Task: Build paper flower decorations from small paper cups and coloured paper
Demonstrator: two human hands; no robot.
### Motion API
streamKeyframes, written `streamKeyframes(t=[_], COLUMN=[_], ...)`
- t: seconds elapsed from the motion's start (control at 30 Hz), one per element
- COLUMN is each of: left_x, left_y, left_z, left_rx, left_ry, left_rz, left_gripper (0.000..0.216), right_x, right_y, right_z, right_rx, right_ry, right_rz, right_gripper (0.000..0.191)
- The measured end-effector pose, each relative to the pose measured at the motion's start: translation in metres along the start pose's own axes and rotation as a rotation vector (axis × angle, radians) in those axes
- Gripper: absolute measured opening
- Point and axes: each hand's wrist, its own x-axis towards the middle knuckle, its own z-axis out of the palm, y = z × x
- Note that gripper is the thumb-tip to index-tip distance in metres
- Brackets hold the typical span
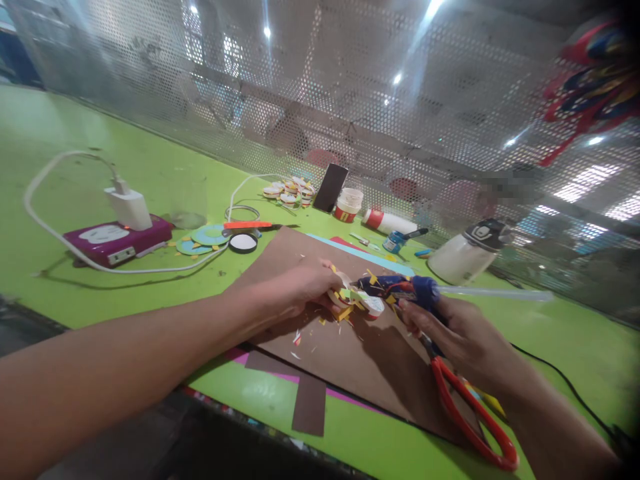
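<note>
Over a brown board (320,360), my left hand (307,283) pinches a small white and yellow paper craft piece (371,305) with a light green strip on it. Wrapped round the handle of a dark blue hot glue gun (425,291) is my right hand (455,323). The gun's nozzle meets or nearly meets the craft piece; I cannot tell which. A clear glue stick (500,293) sticks out of its rear. Below my right hand lie orange-handled scissors (465,413), with their blades partly hidden. Paper scraps (297,339) are scattered on the board.
Left stands a purple power strip (117,240) with a white charger (129,205) and cable. Behind the board are an orange cutter (247,225), several similar craft pieces (290,191), a phone (331,188), a tub (349,205) and a blue jar (395,241). A white bottle (465,250) is at right.
</note>
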Motion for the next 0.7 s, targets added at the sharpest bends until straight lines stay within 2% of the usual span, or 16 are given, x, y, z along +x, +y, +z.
streamKeyframes(t=[0.33, 0.5, 0.6, 0.7], left_x=[0.003, 0.006, 0.007, 0.006], left_y=[-0.004, -0.006, -0.008, -0.008], left_z=[-0.002, -0.004, -0.005, -0.005], left_rx=[-0.004, -0.028, -0.038, -0.071], left_ry=[-0.017, 0.01, 0.006, -0.026], left_rz=[0.021, 0.007, -0.008, 0.036], left_gripper=[0.016, 0.017, 0.017, 0.014], right_x=[0.001, 0.001, 0.001, 0.001], right_y=[-0.008, -0.001, 0.003, 0.003], right_z=[0.002, 0.0, -0.002, -0.005], right_rx=[-0.013, -0.013, -0.031, -0.01], right_ry=[0.007, 0.019, 0.052, 0.109], right_rz=[-0.006, 0.018, 0.037, 0.014], right_gripper=[0.038, 0.043, 0.044, 0.045])
